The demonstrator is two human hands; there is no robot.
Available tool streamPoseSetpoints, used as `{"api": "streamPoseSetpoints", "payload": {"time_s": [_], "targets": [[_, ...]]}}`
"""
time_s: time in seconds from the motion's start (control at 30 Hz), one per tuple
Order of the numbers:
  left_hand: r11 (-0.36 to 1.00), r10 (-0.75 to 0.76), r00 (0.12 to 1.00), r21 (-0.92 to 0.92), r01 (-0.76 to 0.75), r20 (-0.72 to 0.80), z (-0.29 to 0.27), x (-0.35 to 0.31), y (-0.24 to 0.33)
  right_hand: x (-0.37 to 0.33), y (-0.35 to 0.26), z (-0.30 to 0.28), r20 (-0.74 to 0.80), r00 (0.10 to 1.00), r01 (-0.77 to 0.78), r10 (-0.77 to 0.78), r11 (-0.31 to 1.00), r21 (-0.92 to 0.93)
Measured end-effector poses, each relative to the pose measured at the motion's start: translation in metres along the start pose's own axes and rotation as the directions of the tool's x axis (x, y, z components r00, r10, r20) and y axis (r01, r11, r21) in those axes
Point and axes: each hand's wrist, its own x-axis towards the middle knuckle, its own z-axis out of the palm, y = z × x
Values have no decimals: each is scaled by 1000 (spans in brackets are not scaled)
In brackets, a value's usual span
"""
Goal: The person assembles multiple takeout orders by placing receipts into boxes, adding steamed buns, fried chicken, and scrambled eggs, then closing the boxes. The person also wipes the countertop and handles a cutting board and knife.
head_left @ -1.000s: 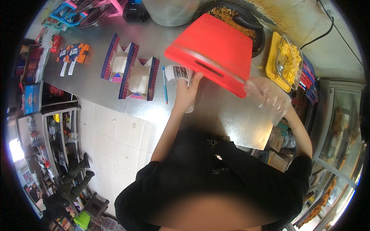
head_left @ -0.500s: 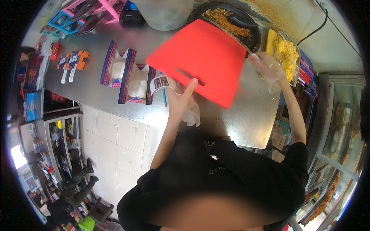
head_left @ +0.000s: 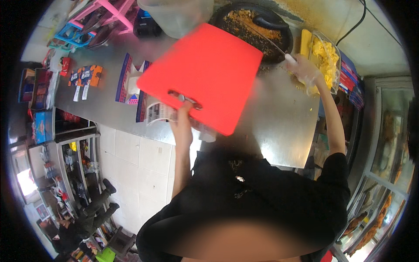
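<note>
My left hand (head_left: 182, 124) grips a red cutting board (head_left: 203, 74) at its handle slot, with fingers through the slot. The board is held over the steel table and covers part of it. On my right hand (head_left: 304, 72) is a clear plastic glove. It is closed on a knife (head_left: 290, 58) with a pale handle, its thin blade reaching over a round black pan (head_left: 286, 41). Brown crumbs (head_left: 245, 18) lie in that pan. Beside the right hand stands a clear container (head_left: 338, 74) of yellow shredded food (head_left: 324, 61).
Left of the board are an open blue-and-pink box (head_left: 124, 78), a second one mostly hidden, and a printed label strip (head_left: 157, 112). Orange-and-blue cartons (head_left: 91, 75) lie farther left on the steel table (head_left: 279, 113). A translucent tub (head_left: 179, 17) stands behind. Another person (head_left: 76, 233) is at lower left.
The cutting board has moved left and nearer to me, away from the pan, and now covers most of the second box. The right hand stays by the pan, the knife blade now plainly visible.
</note>
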Motion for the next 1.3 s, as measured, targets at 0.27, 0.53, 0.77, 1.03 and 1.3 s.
{"api": "streamPoseSetpoints", "payload": {"time_s": [0.27,0.53,0.77,1.03,1.3], "targets": [[992,-123,989,7,124,-86,-36,10,-1,-17,24,60,244,912,-409,329,708,576],[999,-33,996,22,35,-80,-26,10,6,-176,43,55,246,831,-506,499,493,708],[997,19,997,70,-14,-81,-21,6,9,-112,20,37,-518,845,10,-129,974,-225],[999,-16,989,36,21,-149,-22,3,9,0,36,64,-301,940,-27,-161,844,-536],[999,-42,973,22,48,-227,-19,4,-1,-54,61,47,-174,985,-80,3,895,-439]]}}
